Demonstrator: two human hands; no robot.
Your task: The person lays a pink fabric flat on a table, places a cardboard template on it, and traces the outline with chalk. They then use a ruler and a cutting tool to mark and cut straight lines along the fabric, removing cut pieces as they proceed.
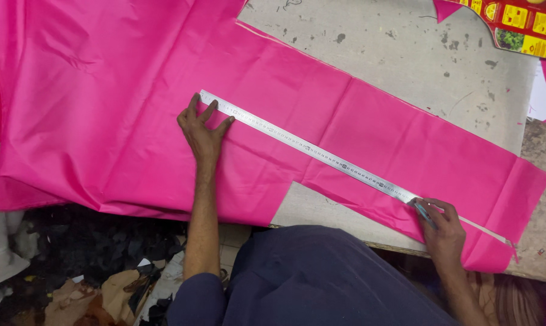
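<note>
One flattened cardboard package (520, 27) lies at the desk's (393, 54) far right corner, cut off by the picture's top edge: red, irregular in outline, with yellow label panels and a green patch.

Left hand (203, 130) splayed flat; right hand (445, 226) apparently pinched shut.

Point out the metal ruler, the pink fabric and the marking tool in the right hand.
metal ruler (309, 148), head view, middle of its blade.
pink fabric (104, 108), head view, broad left part.
marking tool (425, 214), head view, shaft by the fingers.
</note>
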